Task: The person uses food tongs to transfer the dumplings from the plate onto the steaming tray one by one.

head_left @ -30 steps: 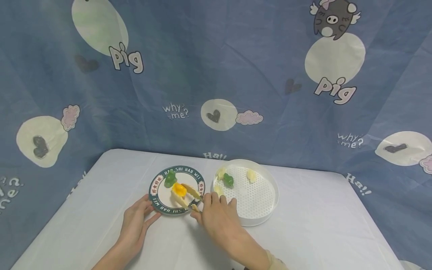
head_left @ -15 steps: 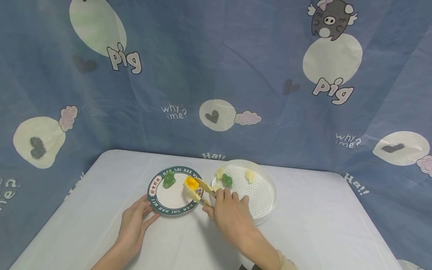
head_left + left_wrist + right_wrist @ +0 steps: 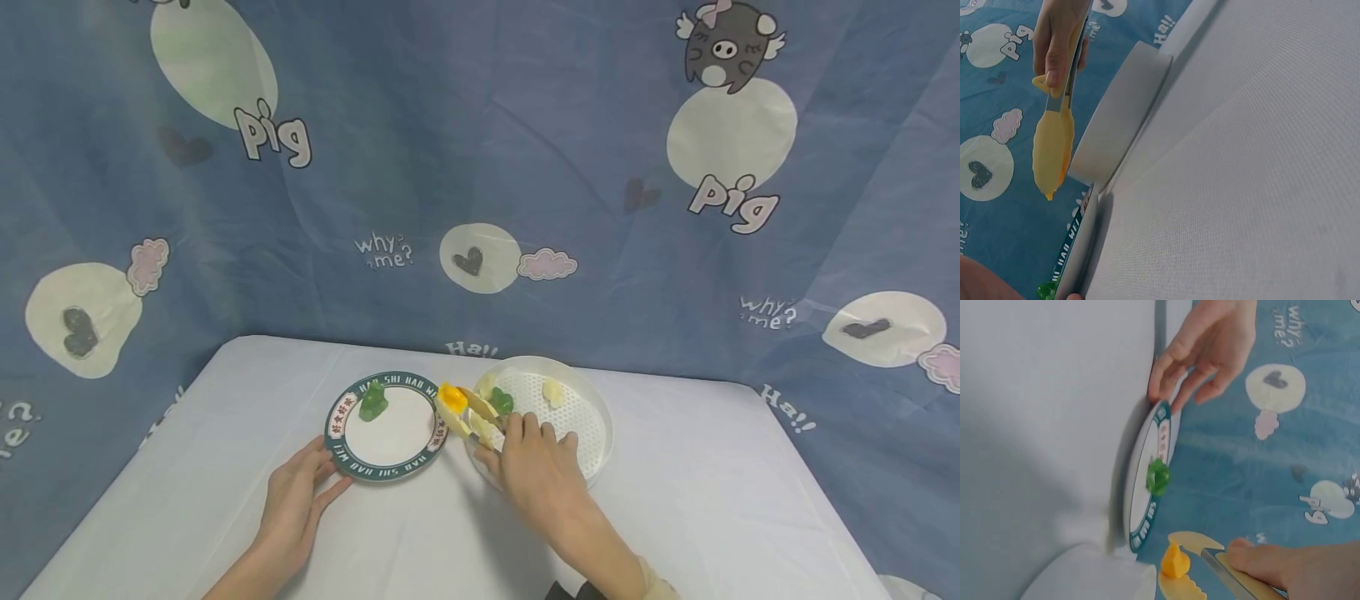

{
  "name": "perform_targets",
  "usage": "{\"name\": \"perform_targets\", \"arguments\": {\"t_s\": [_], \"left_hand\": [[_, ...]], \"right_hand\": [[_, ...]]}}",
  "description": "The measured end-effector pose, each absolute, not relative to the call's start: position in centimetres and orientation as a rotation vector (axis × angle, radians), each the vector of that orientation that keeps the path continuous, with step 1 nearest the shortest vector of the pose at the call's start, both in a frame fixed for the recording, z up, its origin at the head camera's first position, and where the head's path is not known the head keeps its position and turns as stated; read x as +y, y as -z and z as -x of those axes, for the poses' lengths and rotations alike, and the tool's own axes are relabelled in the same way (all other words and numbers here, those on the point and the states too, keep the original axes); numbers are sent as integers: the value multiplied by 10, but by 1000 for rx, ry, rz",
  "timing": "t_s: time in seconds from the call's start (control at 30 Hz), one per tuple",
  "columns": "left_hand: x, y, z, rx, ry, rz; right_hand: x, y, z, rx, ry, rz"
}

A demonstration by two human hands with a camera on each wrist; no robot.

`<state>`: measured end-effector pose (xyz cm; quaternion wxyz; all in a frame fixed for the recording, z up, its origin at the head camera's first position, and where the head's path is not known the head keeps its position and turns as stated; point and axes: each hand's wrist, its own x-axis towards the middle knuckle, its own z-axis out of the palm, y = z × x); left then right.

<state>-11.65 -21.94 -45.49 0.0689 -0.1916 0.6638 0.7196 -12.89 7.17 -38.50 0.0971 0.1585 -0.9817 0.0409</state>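
My right hand (image 3: 543, 471) grips metal tongs with pale yellow tips (image 3: 1052, 150). Between the tips sits a small, lumpy bright-yellow piece (image 3: 1175, 562), raised over the gap where plate and basket meet. At the left, my left hand (image 3: 294, 496) holds the near-left rim of a white plate with a green lettered border (image 3: 386, 473), fingers and thumb at its edge. On that plate lies a translucent green lumpy piece (image 3: 372, 402). The round white basket (image 3: 604, 417) has a perforated floor; a green piece (image 3: 502, 401) and pale yellow pieces (image 3: 552, 392) lie in it, partly hidden by the tongs.
A white cloth covers the table (image 3: 712, 500). Behind it hangs a blue curtain (image 3: 420, 167) printed with pigs, clouds and words. The basket's raised wall (image 3: 1119, 119) stands close to the plate's right edge.
The tongs have lifted the yellow piece off the plate and carried it right, to the basket's left rim. My left hand keeps its place at the plate.
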Motion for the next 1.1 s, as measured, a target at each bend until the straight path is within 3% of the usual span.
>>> {"name": "perform_targets", "arguments": {"t_s": [1.1], "left_hand": [[-219, 455, 117, 1989, -2171, 596]], "right_hand": [[131, 376, 142, -2956, -143, -334]]}}
